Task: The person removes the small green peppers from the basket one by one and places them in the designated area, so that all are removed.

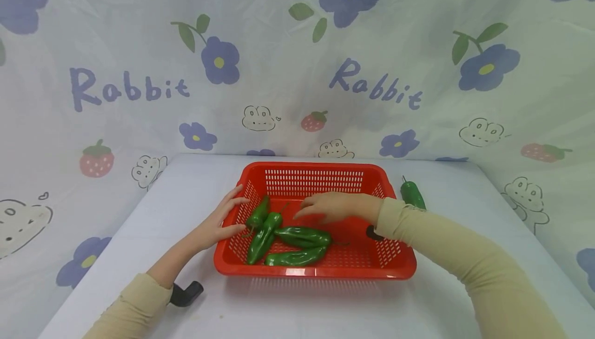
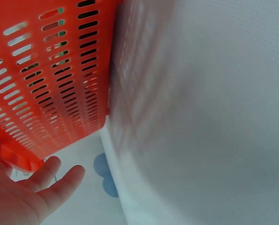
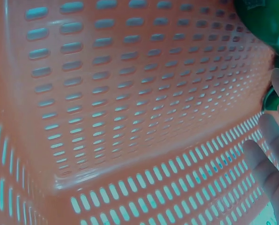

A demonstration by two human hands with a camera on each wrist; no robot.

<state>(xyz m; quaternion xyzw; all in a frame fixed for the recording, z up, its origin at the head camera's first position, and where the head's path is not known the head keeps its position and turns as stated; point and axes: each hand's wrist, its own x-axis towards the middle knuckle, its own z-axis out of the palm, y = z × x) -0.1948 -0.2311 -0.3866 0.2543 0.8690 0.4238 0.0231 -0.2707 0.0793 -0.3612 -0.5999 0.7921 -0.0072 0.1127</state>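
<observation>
A red slotted plastic basket (image 1: 353, 273) stands on the white table, with several long green peppers (image 1: 264, 239) lying in its left and middle part. My left hand (image 1: 215, 229) is at the basket's left rim, fingers spread and thumb reaching over the edge; in the left wrist view its fingers (image 2: 67, 183) look extended beside the slotted wall. Inside the basket, my right hand (image 1: 331, 206) hovers over the peppers with fingers pointing left and slightly bent. Nothing shows in its grasp. In the right wrist view a green pepper (image 3: 266, 21) appears close to its fingers (image 3: 263, 161).
Another green pepper (image 1: 412, 194) lies on the table right of the basket, partly behind the right sleeve (image 1: 437, 235). A white cloth (image 1: 297, 86) printed with flowers, rabbits and strawberries hangs behind the table. Black wrist mounts (image 1: 186, 294) show below the left cuff.
</observation>
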